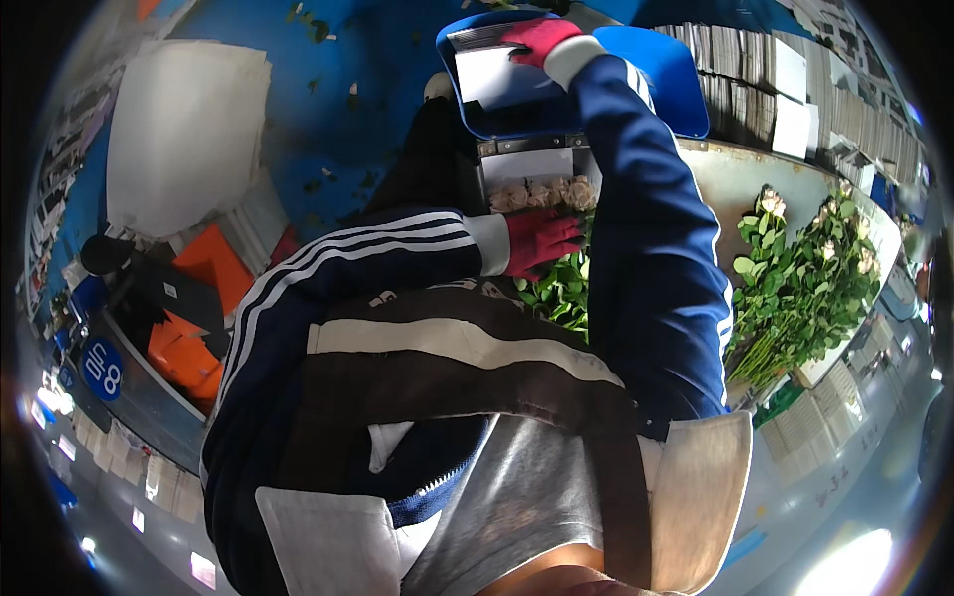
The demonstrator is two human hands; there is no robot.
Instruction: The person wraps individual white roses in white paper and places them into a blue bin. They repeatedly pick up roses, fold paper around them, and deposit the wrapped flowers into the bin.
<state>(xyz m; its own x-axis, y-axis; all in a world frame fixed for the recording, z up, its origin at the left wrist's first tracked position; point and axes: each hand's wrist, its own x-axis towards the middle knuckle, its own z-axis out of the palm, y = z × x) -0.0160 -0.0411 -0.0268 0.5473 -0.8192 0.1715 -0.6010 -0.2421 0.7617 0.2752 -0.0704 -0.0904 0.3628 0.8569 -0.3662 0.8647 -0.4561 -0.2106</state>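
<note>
A bunch of pale pink roses (545, 193) lies in front of me, heads pointing away, against a white sheet (527, 167). My left hand (542, 243), in a red glove with a grey cuff, rests flat over the bunch just below the heads, fingers stretched out. Green rose leaves (558, 295) show beneath it. Farther off, my right hand (545, 40), in a matching glove, reaches into a blue bin (477, 124). Its fingers and thumb are closed at the upper edge of a white cardboard sheet (497, 79) there; the fingertips are partly hidden.
More cut roses (800, 268) lie on the metal table (725, 179) at my right. Stacked folded cardboard (740, 84) stands at the far right. Left are a large white cardboard stack (184, 134) and orange pieces (214, 268). Leaf scraps dot the blue floor (348, 50).
</note>
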